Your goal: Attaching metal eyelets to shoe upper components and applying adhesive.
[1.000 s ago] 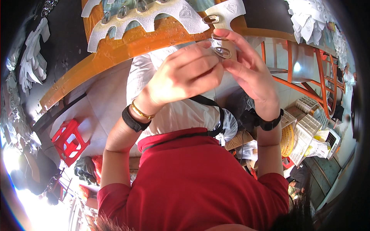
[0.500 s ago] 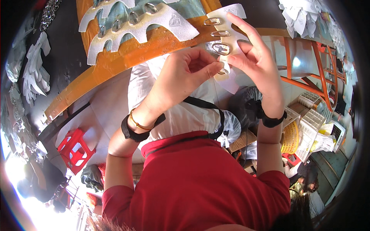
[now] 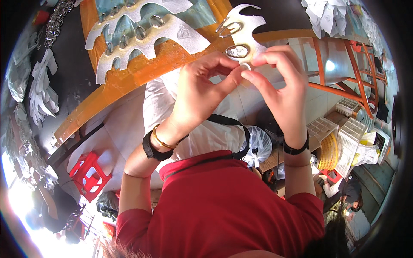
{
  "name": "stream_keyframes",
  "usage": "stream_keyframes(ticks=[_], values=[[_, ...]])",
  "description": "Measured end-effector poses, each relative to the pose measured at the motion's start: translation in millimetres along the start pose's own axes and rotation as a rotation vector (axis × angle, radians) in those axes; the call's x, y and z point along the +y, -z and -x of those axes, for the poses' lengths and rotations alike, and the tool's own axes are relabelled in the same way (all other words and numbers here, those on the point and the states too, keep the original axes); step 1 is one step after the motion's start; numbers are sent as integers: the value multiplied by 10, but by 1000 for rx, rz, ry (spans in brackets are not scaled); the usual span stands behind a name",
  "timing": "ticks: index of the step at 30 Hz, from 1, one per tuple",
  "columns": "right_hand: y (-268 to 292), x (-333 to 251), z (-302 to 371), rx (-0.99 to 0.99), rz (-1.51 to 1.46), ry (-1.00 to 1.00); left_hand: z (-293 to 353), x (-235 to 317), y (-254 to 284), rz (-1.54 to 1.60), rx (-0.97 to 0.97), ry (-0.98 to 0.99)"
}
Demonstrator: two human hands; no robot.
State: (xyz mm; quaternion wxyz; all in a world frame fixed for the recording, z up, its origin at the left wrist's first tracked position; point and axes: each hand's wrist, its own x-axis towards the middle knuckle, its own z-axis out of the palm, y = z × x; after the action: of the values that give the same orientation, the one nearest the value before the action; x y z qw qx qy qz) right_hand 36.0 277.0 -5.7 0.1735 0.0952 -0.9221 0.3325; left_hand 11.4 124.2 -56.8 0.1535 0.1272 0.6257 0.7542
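Note:
My left hand [image 3: 201, 86] and my right hand [image 3: 282, 81] meet above my lap, near the table's front edge. Thumb and fingers of both pinch a small curled tab of a white cut-out piece [image 3: 253, 35]. An oval metal ring [image 3: 237, 51] sits on that piece just beyond my fingertips, and another metal ring [image 3: 230, 29] is further up it. The exact grip on the tab is partly hidden by my fingers. On the table to the left lie two similar white pieces, a nearer one [image 3: 172, 36] and a farther one [image 3: 165, 6], each carrying several oval rings.
The table [image 3: 86, 109] has an orange-brown edge and a dark top. Bunches of white pieces lie on it at left [image 3: 43, 88] and right [image 3: 329, 15], with a heap of metal rings [image 3: 56, 23]. A red stool [image 3: 90, 176] stands left; crates [image 3: 350, 137] and a person [image 3: 344, 191] are at right.
My right hand has gone from fingers stretched along the piece to a bent-finger pinch near my left fingertips. The held piece has turned, and its upper end now curls.

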Motion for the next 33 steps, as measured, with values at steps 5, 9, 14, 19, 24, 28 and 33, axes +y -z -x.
stream_keyframes(ticks=[5,9,14,19,24,28,33], values=[[-43,60,22,-59,48,-15,33,3,1,27,-29,70],[-73,86,15,-104,89,33,36,-23,47,-13,-25,94],[-30,138,-3,-252,-22,-54,5,31,37,-92,-58,135],[-134,126,8,-131,152,151,-20,-24,101,-3,-116,225],[-39,130,-12,-195,69,102,-22,-67,79,167,-171,240],[45,181,-55,-247,47,139,-69,31,99,146,-226,276],[86,196,-45,-297,-15,60,-204,40,162,125,-371,371]])
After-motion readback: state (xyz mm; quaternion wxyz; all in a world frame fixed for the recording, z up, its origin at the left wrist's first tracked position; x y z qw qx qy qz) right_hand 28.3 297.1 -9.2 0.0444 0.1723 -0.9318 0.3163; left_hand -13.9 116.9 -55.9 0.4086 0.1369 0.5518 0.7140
